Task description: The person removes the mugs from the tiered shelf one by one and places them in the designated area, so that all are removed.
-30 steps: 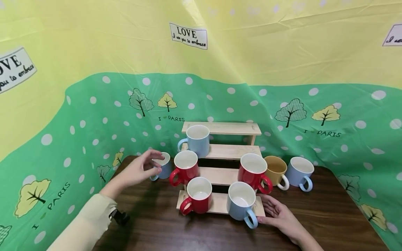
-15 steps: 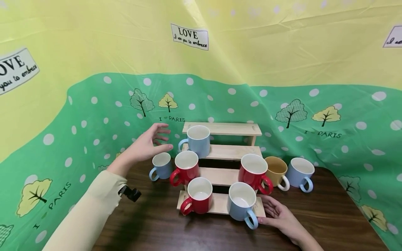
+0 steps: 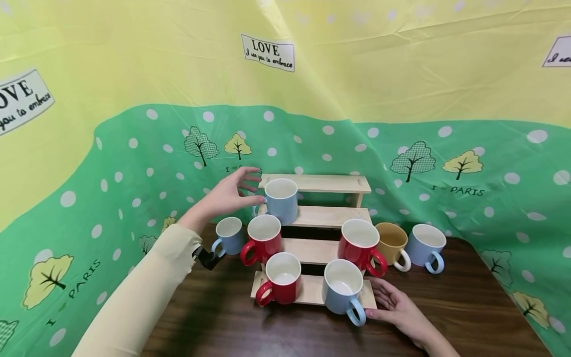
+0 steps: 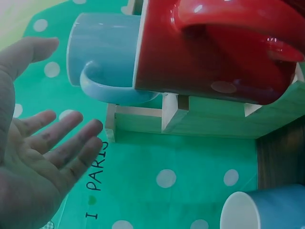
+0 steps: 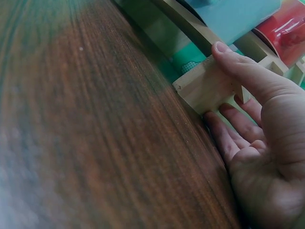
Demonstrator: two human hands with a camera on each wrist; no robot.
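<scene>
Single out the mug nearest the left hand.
The cylindrical light-blue mug with a white interior, on the second tier from the top of the pale wooden stand. It alone occupies that tier; the left hand is beside its handle.

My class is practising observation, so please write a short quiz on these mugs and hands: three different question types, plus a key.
1. How many mugs stand on the wooden rack?
2. True or false: the yellow mug stands on the top shelf.
3. The right hand grips: (A) the top shelf; (B) the lowest shelf; (C) a red mug?

Key: 1. Five. 2. False; the yellow mug is on the table. 3. B.
</scene>
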